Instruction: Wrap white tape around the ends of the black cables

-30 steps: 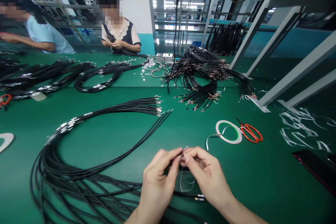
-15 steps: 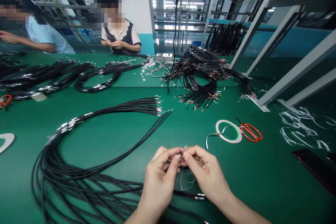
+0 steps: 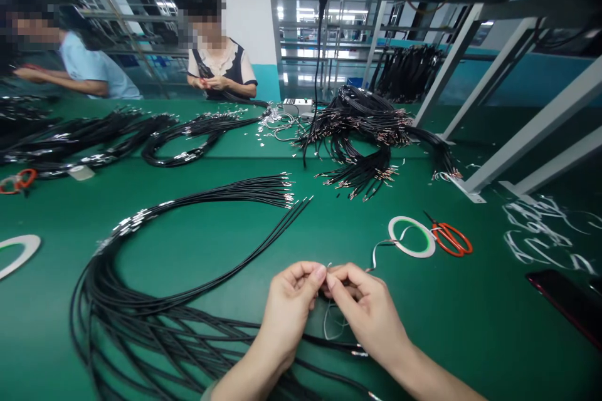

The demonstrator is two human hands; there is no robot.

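My left hand (image 3: 292,304) and my right hand (image 3: 369,307) meet over the front of the table, thumbs and fingertips pinched together. Between them is the end of a black cable, mostly covered by the fingers; only a small pale tip (image 3: 330,265) shows above them. A thin white strip (image 3: 333,326) hangs in a loop below my fingers. Under my wrists run more black cables, and their bare ends (image 3: 361,351) come out beside my right wrist. These belong to a big curved bundle (image 3: 101,282) on the left, with white wrappings along it.
A roll of white tape (image 3: 394,248) and orange-handled scissors (image 3: 452,239) lie right of centre. A dark phone (image 3: 562,301) and white strips (image 3: 529,232) are farther right. Cable heaps (image 3: 362,116) fill the back, near grey metal posts (image 3: 508,81). Two people sit across the table.
My left thumb has moved up to meet the right fingertips, so less of the cable end shows. The whole view has shifted slightly, and the hands stay in nearly the same place.
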